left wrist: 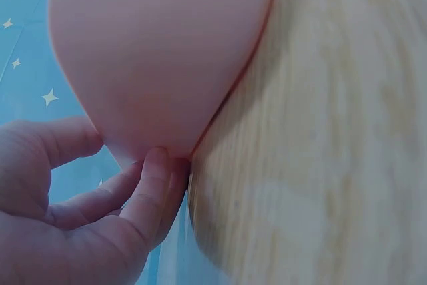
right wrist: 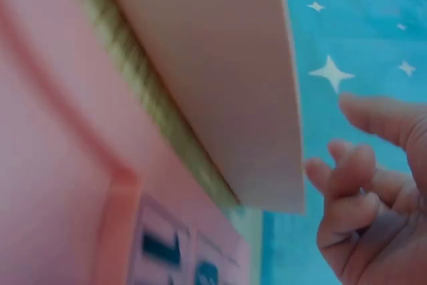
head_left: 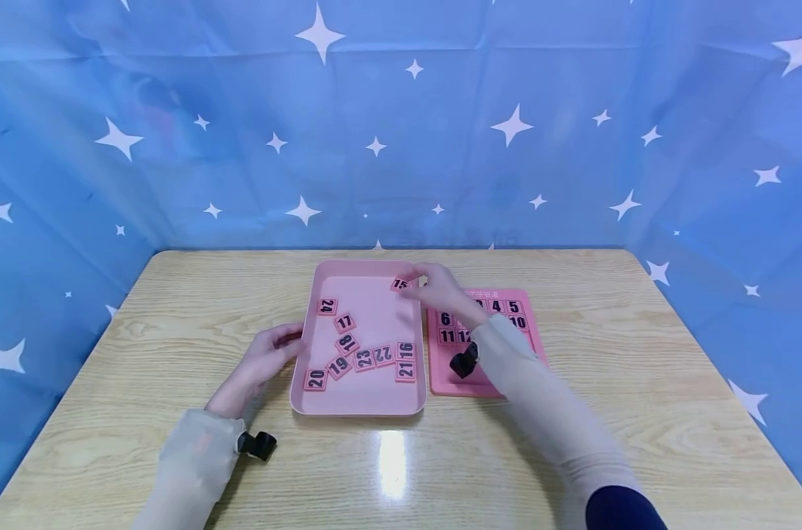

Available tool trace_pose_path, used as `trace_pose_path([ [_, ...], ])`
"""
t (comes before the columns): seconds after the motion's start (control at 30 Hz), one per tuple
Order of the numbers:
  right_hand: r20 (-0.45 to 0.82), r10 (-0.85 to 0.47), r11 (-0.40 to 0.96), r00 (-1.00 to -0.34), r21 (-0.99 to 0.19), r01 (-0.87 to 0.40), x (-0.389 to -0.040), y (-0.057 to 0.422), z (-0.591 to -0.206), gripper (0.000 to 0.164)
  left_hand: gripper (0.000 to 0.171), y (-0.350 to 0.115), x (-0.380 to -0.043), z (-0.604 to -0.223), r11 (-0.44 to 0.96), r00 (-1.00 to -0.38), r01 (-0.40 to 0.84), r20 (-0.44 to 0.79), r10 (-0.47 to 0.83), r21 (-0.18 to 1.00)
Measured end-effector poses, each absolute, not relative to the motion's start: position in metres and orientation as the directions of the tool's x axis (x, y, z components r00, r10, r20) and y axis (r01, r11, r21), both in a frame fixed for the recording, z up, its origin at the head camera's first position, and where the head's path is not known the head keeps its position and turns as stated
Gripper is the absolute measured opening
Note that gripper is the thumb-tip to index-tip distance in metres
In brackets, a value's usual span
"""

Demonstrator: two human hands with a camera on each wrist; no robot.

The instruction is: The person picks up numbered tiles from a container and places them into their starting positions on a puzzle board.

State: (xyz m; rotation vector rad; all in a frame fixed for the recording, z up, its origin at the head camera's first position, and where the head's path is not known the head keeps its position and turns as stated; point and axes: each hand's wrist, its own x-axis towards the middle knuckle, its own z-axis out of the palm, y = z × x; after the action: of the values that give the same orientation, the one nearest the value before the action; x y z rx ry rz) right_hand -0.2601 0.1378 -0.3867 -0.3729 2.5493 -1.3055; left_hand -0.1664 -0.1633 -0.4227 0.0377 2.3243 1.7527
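My left hand (head_left: 266,358) holds the left side of a pink tray (head_left: 361,285); in the left wrist view, its thumb is at the rim and its bent fingers (left wrist: 155,181) lie against the outer wall. My right hand (head_left: 438,288) reaches over the tray's far right corner. Its thumb and fingers are right at a small pink number tile 15 (head_left: 399,284) and partly cover it. In the right wrist view, the right hand (right wrist: 377,191) has thumb and fingers apart, with no tile visible between them.
Loose tiles lie in the tray, among them 24 (head_left: 327,306), 17 (head_left: 344,322), 20 (head_left: 315,380) and 21 (head_left: 405,371). Right of the tray, a pink number board (head_left: 450,381) holds tiles in rows, partly hidden under my right forearm. A starry blue cloth (head_left: 401,177) hangs behind the wooden table (head_left: 639,353).
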Motion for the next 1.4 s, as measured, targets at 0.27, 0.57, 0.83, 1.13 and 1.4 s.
trace_pose_path([
  [0.27, -0.133, -0.214, 0.599, -0.968, -0.800, -0.023, -0.268, 0.121, -0.400, 0.040, 0.043, -0.163, -0.166, -0.421, 0.285, -0.973, -0.113, -0.164, 0.164, 0.952],
  [0.57, -0.182, -0.211, 0.646, -0.960, -0.763, 0.002, -0.271, 0.113, -0.392, 0.046, 0.042, -0.162, -0.165, -0.421, 0.279, -0.973, -0.124, -0.172, 0.155, 0.952],
  [0.83, -0.318, -0.172, 0.596, -0.932, -0.787, 0.158, -0.270, 0.104, -0.388, 0.035, 0.042, -0.162, -0.165, -0.422, 0.281, -0.972, -0.131, -0.179, 0.154, 0.951],
  [1.13, -0.317, -0.345, 0.583, -0.883, -0.810, 0.063, -0.265, 0.102, -0.389, 0.047, 0.042, -0.163, -0.165, -0.422, 0.276, -0.973, -0.119, -0.167, 0.159, 0.954],
  [1.4, -0.324, -0.470, 0.513, -0.821, -0.857, 0.045, -0.258, 0.096, -0.392, 0.048, 0.041, -0.162, -0.165, -0.421, 0.283, -0.973, -0.122, -0.172, 0.156, 0.951],
])
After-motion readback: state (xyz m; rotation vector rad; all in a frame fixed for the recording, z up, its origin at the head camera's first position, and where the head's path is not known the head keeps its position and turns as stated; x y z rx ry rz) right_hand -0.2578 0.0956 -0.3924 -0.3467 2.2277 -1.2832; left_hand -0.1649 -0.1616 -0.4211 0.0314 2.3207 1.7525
